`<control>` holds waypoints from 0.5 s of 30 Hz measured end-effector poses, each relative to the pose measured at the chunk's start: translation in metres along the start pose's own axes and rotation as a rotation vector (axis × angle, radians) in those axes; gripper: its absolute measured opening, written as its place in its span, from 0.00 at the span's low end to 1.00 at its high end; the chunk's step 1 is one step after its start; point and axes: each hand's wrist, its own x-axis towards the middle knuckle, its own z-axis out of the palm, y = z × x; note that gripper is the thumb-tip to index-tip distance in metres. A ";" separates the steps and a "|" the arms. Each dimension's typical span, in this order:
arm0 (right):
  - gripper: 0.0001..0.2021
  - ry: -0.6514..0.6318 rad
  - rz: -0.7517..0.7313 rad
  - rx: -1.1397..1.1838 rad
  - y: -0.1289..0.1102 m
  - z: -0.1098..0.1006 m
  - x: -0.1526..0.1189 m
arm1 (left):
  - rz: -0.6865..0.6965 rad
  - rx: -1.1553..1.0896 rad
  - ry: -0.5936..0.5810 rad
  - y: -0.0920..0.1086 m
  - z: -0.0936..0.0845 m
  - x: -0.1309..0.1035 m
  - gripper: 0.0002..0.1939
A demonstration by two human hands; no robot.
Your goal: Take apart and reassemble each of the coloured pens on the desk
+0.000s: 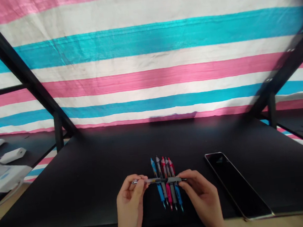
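A grey-gripped clear pen point(171, 179) lies crosswise between my two hands, above a row of other pens. My left hand point(131, 197) pinches its clear end between thumb and fingers. At the other end, the thumb and fingers of my right hand point(202, 192) close on the tip by the grey grip. Below it, several pens lie side by side on the black table point(104, 153), pointing toward me. Among them are a blue pen point(160, 193) at the left, a pink one point(169, 194) in the middle and another blue one point(178, 194) at the right.
A black phone point(237, 183) lies on the table to the right of my right hand. Black metal posts rise at both sides, with a striped sheet point(144, 39) behind. White devices point(6, 175) and a cable are on another surface at the far left.
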 end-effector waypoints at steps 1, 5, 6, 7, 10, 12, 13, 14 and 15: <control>0.04 0.003 -0.008 -0.015 0.001 0.000 0.000 | -0.006 -0.002 0.001 0.000 0.000 0.000 0.14; 0.04 0.014 -0.056 -0.032 0.003 0.000 0.001 | -0.013 0.002 0.003 0.001 0.001 0.000 0.15; 0.04 0.016 -0.076 -0.028 0.002 0.000 0.001 | -0.015 0.005 0.005 0.000 0.001 0.000 0.15; 0.04 0.019 -0.096 -0.024 0.002 0.000 0.001 | -0.018 0.008 0.008 0.000 0.002 0.000 0.16; 0.05 0.016 -0.140 -0.013 0.000 0.001 0.002 | -0.027 0.029 0.024 0.000 0.003 0.001 0.17; 0.05 0.000 -0.150 -0.017 0.000 0.001 0.001 | -0.040 0.054 0.027 -0.001 0.002 0.001 0.18; 0.05 -0.004 -0.147 -0.026 0.000 0.001 0.001 | -0.048 0.067 0.022 -0.001 0.002 0.000 0.18; 0.04 -0.002 -0.133 -0.046 0.000 0.001 0.000 | -0.055 0.077 0.015 -0.001 0.001 0.000 0.18; 0.04 0.007 -0.114 -0.075 0.000 0.001 0.000 | -0.059 0.085 0.006 -0.001 0.001 0.000 0.18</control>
